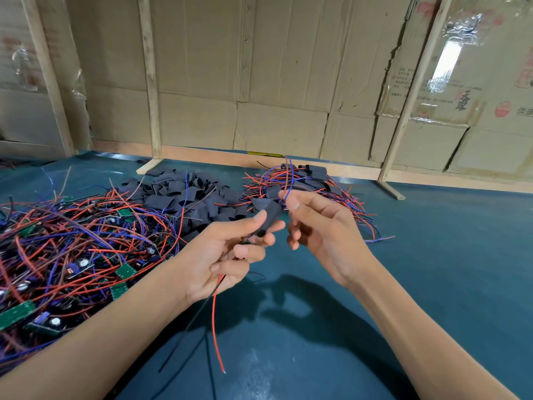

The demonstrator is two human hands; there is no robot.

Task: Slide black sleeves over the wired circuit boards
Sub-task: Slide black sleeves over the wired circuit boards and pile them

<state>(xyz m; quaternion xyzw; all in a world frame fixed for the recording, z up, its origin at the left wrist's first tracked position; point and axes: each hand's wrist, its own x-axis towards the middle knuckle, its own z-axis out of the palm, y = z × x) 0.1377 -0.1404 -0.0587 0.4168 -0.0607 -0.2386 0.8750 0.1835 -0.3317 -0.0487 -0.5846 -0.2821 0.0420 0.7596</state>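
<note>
Two hands meet above the middle of the teal tabletop (432, 255), and the coming move turns on how the black sleeve (266, 210) lies between them. The left hand (225, 255) pinches the near end of the sleeve between thumb and forefinger, its other fingers curled round what seems to be the circuit board, which is mostly hidden in the palm. A red wire (216, 327) and a black wire (184, 333) hang from that hand toward the near edge. The right hand (320, 223) pinches the purple and red leads (288, 176) that rise out of the sleeve's far end, its remaining fingers loosely bent.

The sleeve's long axis runs from near left to far right, tilted upward away from the left hand. Both hands touch the piece, one at each end, so neither has to reach. By my judgement the sleeve is partway on: the leads appear threaded through, and the board must travel along that same slanted axis.

Room is open below and to the right, where the tabletop lies bare. To the left sits a tangle of unsleeved boards (72, 255), behind it a heap of loose sleeves (184, 194), and at far centre a pile of finished pieces (311, 183), just behind the right hand. The dangling wires could catch on the left tangle if the hands drift that way.
</note>
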